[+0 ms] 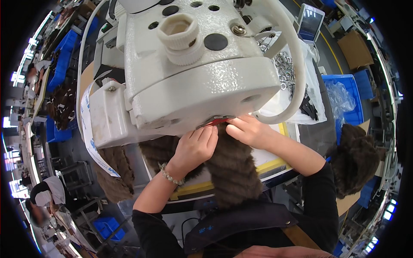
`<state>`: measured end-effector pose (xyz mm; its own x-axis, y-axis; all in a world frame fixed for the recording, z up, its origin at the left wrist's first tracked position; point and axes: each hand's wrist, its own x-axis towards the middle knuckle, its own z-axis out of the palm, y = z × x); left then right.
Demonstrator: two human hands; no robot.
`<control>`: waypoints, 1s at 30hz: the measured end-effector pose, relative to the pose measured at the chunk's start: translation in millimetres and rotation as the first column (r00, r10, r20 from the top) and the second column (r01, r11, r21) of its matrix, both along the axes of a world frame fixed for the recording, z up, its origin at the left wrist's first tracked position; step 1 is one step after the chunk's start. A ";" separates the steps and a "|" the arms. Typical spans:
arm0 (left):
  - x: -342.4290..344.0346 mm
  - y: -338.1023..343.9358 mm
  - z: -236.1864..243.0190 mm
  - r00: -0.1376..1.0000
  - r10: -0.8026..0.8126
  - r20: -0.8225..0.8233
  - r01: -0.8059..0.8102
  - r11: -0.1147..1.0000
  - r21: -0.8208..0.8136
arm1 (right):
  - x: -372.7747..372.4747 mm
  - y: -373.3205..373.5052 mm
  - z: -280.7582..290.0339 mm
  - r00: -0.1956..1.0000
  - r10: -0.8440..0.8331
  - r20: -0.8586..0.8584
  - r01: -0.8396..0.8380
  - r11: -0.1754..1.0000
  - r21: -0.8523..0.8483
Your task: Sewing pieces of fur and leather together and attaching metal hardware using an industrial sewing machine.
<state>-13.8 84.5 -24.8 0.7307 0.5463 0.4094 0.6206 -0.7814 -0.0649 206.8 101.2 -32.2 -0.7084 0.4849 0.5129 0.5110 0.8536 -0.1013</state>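
Observation:
A white industrial sewing machine (202, 86) fills the upper middle, and its head hides the needle area. Just below its front edge, my left hand (195, 146) has its fingers pressed together on a brown fur piece (234, 172) that hangs down toward my lap. On the other side of the same strip, my right hand (248, 131) pinches its upper edge. Between my hands, a small red part (217, 121) shows under the machine head; its kind is hard to make out. More brown fur (159, 150) lies under my left wrist.
Metal rings and buckles (284, 69) and black straps (307, 107) lie on a white sheet at the right. Beyond stands a blue bin (356, 103) with clear plastic. Brown fur (355, 161) is piled at the right, and another fur piece (114, 176) hangs at the left. A person (47, 193) works far left.

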 end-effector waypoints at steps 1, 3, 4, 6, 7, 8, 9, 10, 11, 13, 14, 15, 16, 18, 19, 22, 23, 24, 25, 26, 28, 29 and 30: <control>0.2 -0.7 0.7 0.999 0.035 0.013 -0.035 0.999 0.008 | -0.3 0.0 3.0 0.999 -0.030 -0.041 0.029 0.999 -0.034; 1.9 -4.6 -0.4 0.996 0.093 -0.002 -0.093 0.996 0.005 | 0.2 -1.0 2.6 0.995 -0.057 -0.078 0.052 0.996 -0.068; 2.0 -5.6 -1.9 0.989 0.148 -0.020 -0.148 0.989 0.001 | 0.8 -1.3 -3.0 0.990 -0.126 -0.059 0.117 0.985 -0.129; 1.9 -4.4 -6.0 0.982 0.191 -0.015 -0.191 0.982 -0.012 | 0.0 -2.1 -3.6 0.984 -0.177 -0.035 0.168 0.968 -0.188; 1.5 -4.3 -7.6 0.975 0.223 -0.012 -0.223 0.974 -0.025 | -0.6 -2.7 -1.5 0.982 -0.176 -0.075 0.156 0.963 -0.219; 0.7 -4.4 -9.1 0.973 0.229 -0.013 -0.230 0.973 -0.027 | -1.3 -2.9 -0.8 0.977 -0.179 -0.115 0.146 0.957 -0.251; -0.3 -4.5 -10.4 0.975 0.223 -0.016 -0.223 0.974 -0.029 | -1.7 -2.8 -0.5 0.978 -0.174 -0.115 0.140 0.957 -0.252; -1.1 -4.6 -11.5 0.976 0.216 -0.020 -0.217 0.976 -0.031 | -1.6 -2.6 -0.5 0.980 -0.170 -0.100 0.141 0.958 -0.251; -1.2 -5.1 -11.8 0.976 0.216 -0.020 -0.217 0.976 -0.031 | -1.0 -3.3 0.2 0.982 -0.171 -0.083 0.146 0.958 -0.248; -1.2 -7.6 -11.7 0.977 0.202 -0.062 -0.202 0.979 0.002 | 0.1 -6.0 -2.0 0.984 -0.159 -0.086 0.138 0.968 -0.211; -1.3 -8.2 -12.1 0.977 0.201 -0.064 -0.202 0.979 0.002 | 0.0 -6.8 -3.9 0.985 -0.146 -0.088 0.129 0.976 -0.175; -1.5 -8.8 -12.6 0.978 0.193 -0.076 -0.193 0.981 0.018 | -0.4 -7.2 -4.3 0.985 -0.147 -0.090 0.129 0.976 -0.176; -1.6 -9.0 -13.2 0.979 0.185 -0.089 -0.183 0.983 0.033 | -0.9 -7.7 -4.3 0.990 -0.132 -0.051 0.125 0.986 -0.113; 0.0 -6.6 -11.1 0.984 0.165 -0.062 -0.161 0.985 0.061 | -1.4 -7.8 -5.4 0.993 -0.121 -0.011 0.121 0.991 -0.050; 0.3 -6.0 -10.4 0.989 0.144 -0.034 -0.140 0.986 0.090 | -2.5 -7.6 -7.7 0.992 -0.119 -0.030 0.119 0.993 -0.006; -0.6 -3.0 -12.3 0.988 0.148 -0.041 -0.143 0.983 0.113 | -5.2 -5.3 -10.4 0.992 -0.114 -0.044 0.116 0.992 0.042; 0.6 -3.3 -9.4 0.989 0.145 -0.043 -0.139 0.983 0.117 | -4.7 -5.7 -8.3 0.993 -0.115 -0.041 0.117 0.992 0.052; 1.9 -4.5 -6.4 0.984 0.167 -0.060 -0.161 0.983 0.093 | -4.1 -5.9 -6.9 0.992 -0.118 -0.042 0.120 0.991 0.056; 3.1 -5.8 -4.1 0.979 0.187 -0.078 -0.182 0.981 0.069 | -3.5 -6.0 -5.6 0.991 -0.128 -0.040 0.131 0.988 0.081; 2.3 -6.3 -5.3 0.980 0.185 -0.077 -0.180 0.981 0.067 | -4.0 -5.3 -5.8 0.990 -0.137 -0.036 0.140 0.985 0.102; 0.8 -6.2 -7.4 0.973 0.217 -0.074 -0.219 0.975 -0.030 | -5.0 -5.4 -3.9 0.990 -0.139 -0.017 0.140 0.988 0.060; 1.2 -5.0 -7.2 0.974 0.213 -0.072 -0.216 0.976 -0.030 | -4.9 -6.5 -3.7 0.990 -0.138 0.001 0.138 0.990 0.018; 1.9 -3.2 -5.7 0.974 0.221 -0.046 -0.221 0.975 0.014 | -3.3 -8.2 -3.8 0.990 -0.141 0.003 0.141 0.990 0.019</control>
